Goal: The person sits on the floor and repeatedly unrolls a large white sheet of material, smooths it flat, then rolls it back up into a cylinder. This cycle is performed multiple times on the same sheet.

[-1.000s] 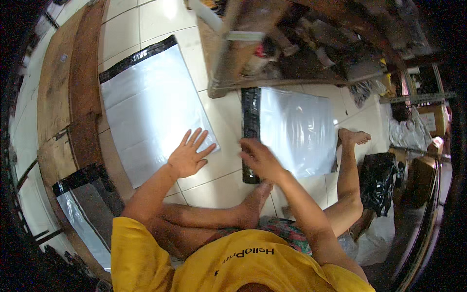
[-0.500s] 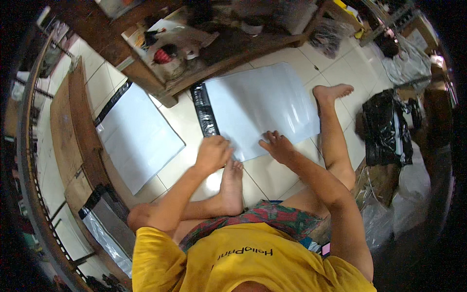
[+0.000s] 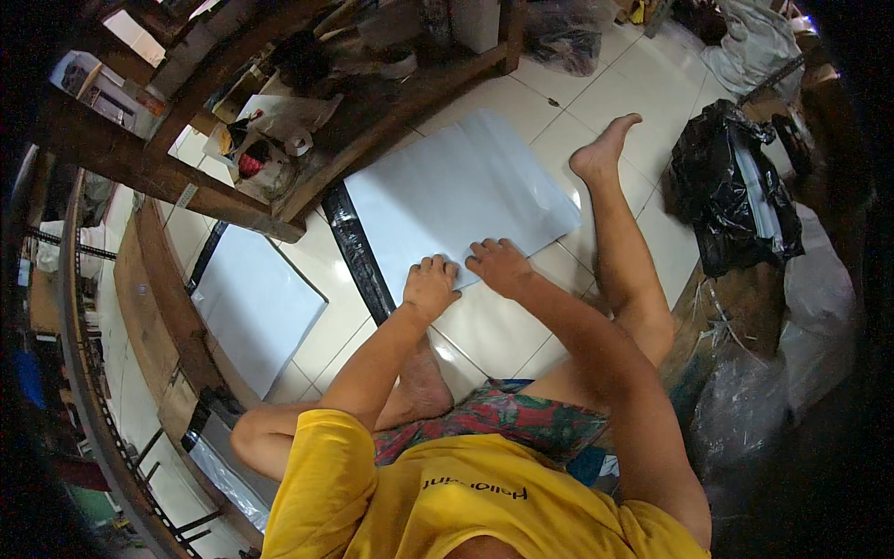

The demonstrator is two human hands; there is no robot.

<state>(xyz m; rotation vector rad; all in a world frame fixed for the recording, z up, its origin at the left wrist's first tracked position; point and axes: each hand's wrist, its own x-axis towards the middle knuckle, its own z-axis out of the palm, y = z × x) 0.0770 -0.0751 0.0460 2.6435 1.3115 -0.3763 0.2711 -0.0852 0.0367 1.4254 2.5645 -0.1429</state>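
A large white plastic mailing bag (image 3: 456, 177) lies flat on the tiled floor before me, a glossy black strip (image 3: 358, 247) along its left side. At its near edge my left hand (image 3: 431, 285) is closed, the bent fingers on the film and the thumb toward the right. Close beside it my right hand (image 3: 500, 266) also has curled fingers closed on that edge. The fingertips are partly hidden, so how much film they pinch does not show. Further left lies a second white bag (image 3: 256, 303) with a black strip, touched by neither hand.
A wooden shelf unit (image 3: 391, 126) with cluttered items stands beyond the bags. A wooden plank (image 3: 154, 289) runs along the left. At the right sit a black plastic bag (image 3: 722, 186) and clear plastic wrapping (image 3: 736, 410). My legs flank the floor area.
My hands have come close together at the large bag's near edge; the right moved leftward. The large bag sits turned slightly, its black strip reaching nearer my left foot. The view has shifted.
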